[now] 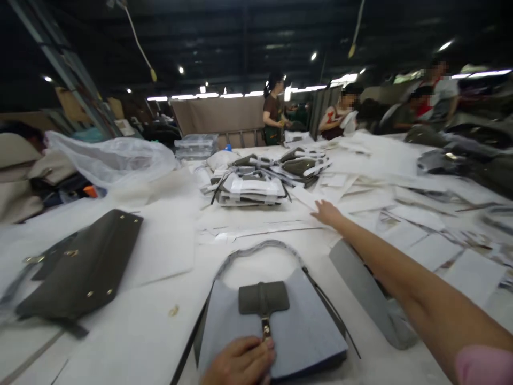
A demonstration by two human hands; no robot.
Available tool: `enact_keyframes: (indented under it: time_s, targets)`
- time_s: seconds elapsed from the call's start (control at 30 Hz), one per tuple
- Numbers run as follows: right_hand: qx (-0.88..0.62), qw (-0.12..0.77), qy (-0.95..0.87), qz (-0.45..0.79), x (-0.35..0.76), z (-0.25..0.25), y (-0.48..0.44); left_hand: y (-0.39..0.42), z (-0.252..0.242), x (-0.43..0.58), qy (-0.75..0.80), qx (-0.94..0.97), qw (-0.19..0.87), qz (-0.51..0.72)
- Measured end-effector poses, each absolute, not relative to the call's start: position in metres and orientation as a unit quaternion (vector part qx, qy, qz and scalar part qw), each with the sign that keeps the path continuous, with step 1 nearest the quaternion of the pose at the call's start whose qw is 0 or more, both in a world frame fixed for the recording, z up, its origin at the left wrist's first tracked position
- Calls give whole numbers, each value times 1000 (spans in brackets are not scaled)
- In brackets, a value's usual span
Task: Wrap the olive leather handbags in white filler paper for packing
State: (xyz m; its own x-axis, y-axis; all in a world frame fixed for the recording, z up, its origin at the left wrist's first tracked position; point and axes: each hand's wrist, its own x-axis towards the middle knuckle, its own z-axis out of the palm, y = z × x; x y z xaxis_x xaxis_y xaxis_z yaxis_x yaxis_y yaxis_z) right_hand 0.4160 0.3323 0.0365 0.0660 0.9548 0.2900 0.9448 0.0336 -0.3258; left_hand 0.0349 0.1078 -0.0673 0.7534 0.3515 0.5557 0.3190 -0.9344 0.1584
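A handbag lies in front of me, its body covered by a light grey-blue sheet and its wrapped handle arched away from me. My left hand is closed at the bag's near side, fingers around the lower end of the dark strap tab with its metal clasp. Stretched forward over the table, my right hand has its fingers together on the edge of a white paper piece. Under my right forearm lies a grey flat piece, partly hidden.
Another dark bag lies at left, near a small gold ring. Stacked wrapped bags stand ahead. Loose white papers spread across the right side. A clear plastic bag is at back left. Several people are beyond the table.
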Motion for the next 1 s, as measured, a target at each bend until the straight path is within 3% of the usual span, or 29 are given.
enact_keyframes:
  time_s: [0.27,0.53,0.6,0.67,0.77,0.93,1.0]
  targets:
    - [-750,214,-624,49,456,2,378,99,-65,38,229,919,122,297]
    - [-746,275,-604,-64,445,58,294,97,-50,37,233,918,148,284]
    - [-702,289,-651,-24,431,68,249,96,-45,36,230,919,158,277]
    - [-579,298,-748,127,411,69,207,94,-43,35,233,919,162,275]
    - [-455,191,-835,244,374,55,163,93,-43,35,240,916,164,275]
    - [-407,92,-904,90,320,21,138,92,-45,35,231,920,161,273]
    - [-388,61,-916,84,308,13,137,91,-45,34,236,920,155,271]
